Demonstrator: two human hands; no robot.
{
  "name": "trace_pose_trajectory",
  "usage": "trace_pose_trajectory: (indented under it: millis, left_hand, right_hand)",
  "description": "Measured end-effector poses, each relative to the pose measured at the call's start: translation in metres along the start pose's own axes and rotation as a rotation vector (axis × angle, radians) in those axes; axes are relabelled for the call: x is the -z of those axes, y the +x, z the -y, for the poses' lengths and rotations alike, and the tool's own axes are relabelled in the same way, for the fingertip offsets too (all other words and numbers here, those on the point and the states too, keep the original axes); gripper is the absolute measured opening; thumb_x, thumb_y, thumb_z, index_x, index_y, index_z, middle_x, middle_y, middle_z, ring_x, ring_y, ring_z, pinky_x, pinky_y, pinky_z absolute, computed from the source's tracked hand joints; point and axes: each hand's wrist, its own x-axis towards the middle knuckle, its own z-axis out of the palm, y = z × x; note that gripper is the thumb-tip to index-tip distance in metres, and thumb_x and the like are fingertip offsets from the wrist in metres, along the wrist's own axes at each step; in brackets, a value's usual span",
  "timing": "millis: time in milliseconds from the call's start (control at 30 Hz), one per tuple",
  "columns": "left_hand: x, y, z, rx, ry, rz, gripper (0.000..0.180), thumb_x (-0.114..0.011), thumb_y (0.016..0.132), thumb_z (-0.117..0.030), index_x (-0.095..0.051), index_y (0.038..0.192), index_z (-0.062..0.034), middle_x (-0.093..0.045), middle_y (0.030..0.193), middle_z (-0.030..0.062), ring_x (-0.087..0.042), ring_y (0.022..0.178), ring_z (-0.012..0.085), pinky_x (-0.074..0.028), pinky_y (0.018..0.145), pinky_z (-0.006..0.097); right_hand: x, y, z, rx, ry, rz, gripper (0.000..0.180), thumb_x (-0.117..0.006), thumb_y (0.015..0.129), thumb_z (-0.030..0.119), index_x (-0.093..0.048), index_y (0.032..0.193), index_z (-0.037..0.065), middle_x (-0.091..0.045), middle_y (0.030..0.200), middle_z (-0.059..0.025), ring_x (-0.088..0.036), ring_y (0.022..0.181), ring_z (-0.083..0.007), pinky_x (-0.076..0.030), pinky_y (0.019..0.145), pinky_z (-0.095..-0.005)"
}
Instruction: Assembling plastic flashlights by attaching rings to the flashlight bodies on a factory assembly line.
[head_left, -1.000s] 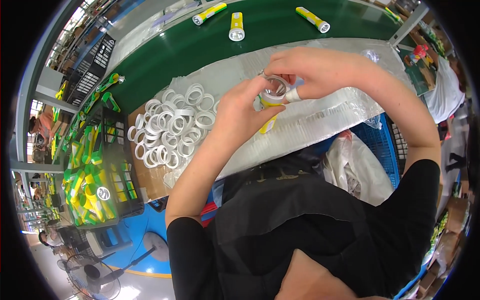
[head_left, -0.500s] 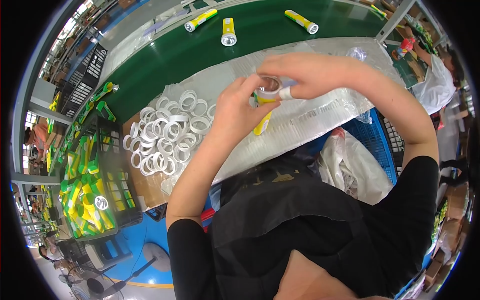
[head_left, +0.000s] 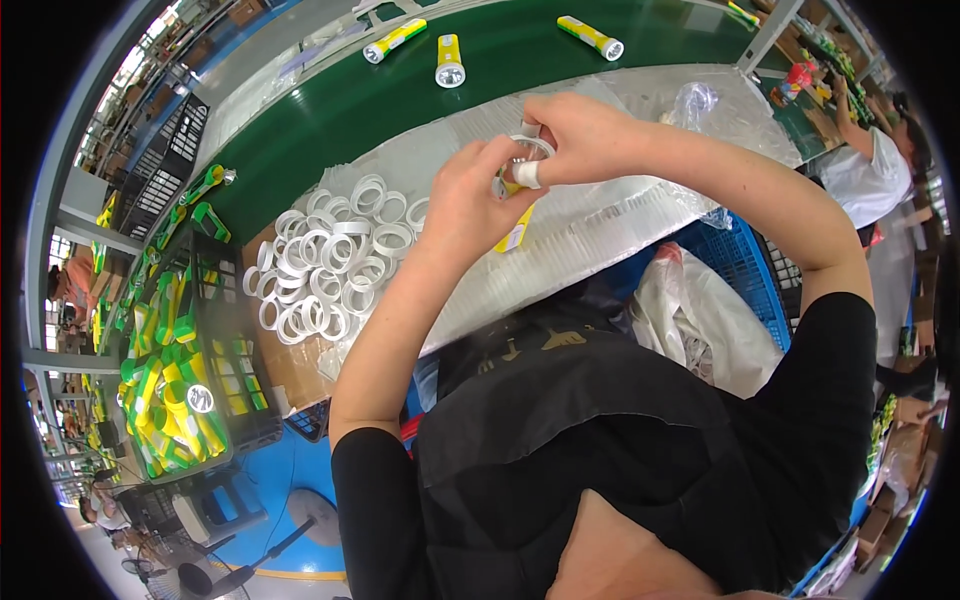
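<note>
We look straight down from a single head-worn fisheye camera, close above our own black-clad chest and forearms. Our left hand (head_left: 470,205) and right hand (head_left: 580,135) meet slightly above the picture's centre. Beyond the grip the curved green conveyor belt (head_left: 330,110) bends along the upper rim; to its left the heap of white plastic rings (head_left: 330,260) lies.

The white rings (head_left: 330,265) look like smooth, glossy plastic. They lie on crinkly clear plastic sheeting (head_left: 600,215). The green belt (head_left: 350,110) looks matt
</note>
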Motion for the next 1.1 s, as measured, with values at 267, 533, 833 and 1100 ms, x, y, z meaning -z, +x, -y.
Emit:
trace_pose_trajectory:
  millis: [267, 533, 833, 1100]
  left_hand:
    - [-0.017, -0.006, 0.001, -0.046, 0.099, -0.098, 0.035, -0.079, 0.065, -0.011, -0.058, 0.093, -0.0105, -0.056, 0.076, 0.0101, -0.058, 0.070, 0.0308, -0.048, 0.062, 0.041]
    - [-0.009, -0.002, -0.002, -0.046, 0.034, -0.160, 0.035, -0.079, 0.065, -0.010, -0.061, 0.095, -0.0129, -0.056, 0.076, 0.0085, -0.057, 0.070, 0.0278, -0.048, 0.062, 0.040]
    - [-0.002, -0.007, 0.008, 0.008, 0.024, -0.107, 0.037, -0.082, 0.066, -0.011, -0.062, 0.097, -0.0139, -0.059, 0.081, 0.0079, -0.060, 0.074, 0.0263, -0.049, 0.062, 0.038]
    - [-0.006, -0.006, 0.003, 0.031, 0.113, -0.174, 0.034, -0.082, 0.068, -0.016, -0.063, 0.096, -0.0161, -0.056, 0.075, 0.0081, -0.057, 0.067, 0.0267, -0.047, 0.058, 0.039]
  right_hand:
    - [-0.032, 0.011, -0.021, 0.517, -0.142, -0.284, 0.035, -0.064, 0.079, 0.038, -0.053, 0.090, 0.007, -0.062, 0.080, -0.0131, -0.059, 0.067, -0.0355, -0.044, 0.057, -0.0447]
    - [0.003, 0.007, -0.015, 0.316, 0.048, 0.056, 0.042, -0.067, 0.076, 0.036, -0.052, 0.096, 0.003, -0.060, 0.069, -0.0166, -0.060, 0.064, -0.0369, -0.045, 0.056, -0.0445]
    - [-0.007, 0.012, -0.009, 0.264, 0.019, -0.035, 0.047, -0.070, 0.079, 0.043, -0.051, 0.095, 0.003, -0.057, 0.069, -0.0154, -0.057, 0.063, -0.0325, -0.043, 0.056, -0.0404]
    - [-0.012, 0.017, -0.003, 0.200, 0.017, -0.142, 0.051, -0.069, 0.079, 0.048, -0.053, 0.095, 0.002, -0.058, 0.070, -0.0132, -0.058, 0.063, -0.0296, -0.043, 0.057, -0.0399]
